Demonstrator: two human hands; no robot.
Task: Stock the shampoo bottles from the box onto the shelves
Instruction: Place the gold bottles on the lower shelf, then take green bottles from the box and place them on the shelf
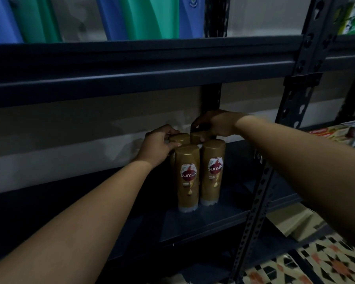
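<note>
Four golden-brown plastic shampoo bottles stand at mid-frame on the dark metal shelf (213, 220). The left hand (158, 146) grips the rear-left bottle (179, 138), the right hand (215, 125) the rear-right bottle (197, 137) (box unseen, so the remainder is unknown).

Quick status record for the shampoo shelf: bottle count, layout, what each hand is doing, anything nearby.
bottles in view: four gold bottles, standing cap down in a two-by-two block
front pair: front left bottle and front right bottle, labels facing out, neither held
back pair: back left bottle and back right bottle, mostly hidden behind the front pair
left hand: grips the back left bottle near its top
right hand: grips the back right bottle at its top
shelf: dark metal board
nearby: toothpaste boxes on the next rack
box: not in view
</note>
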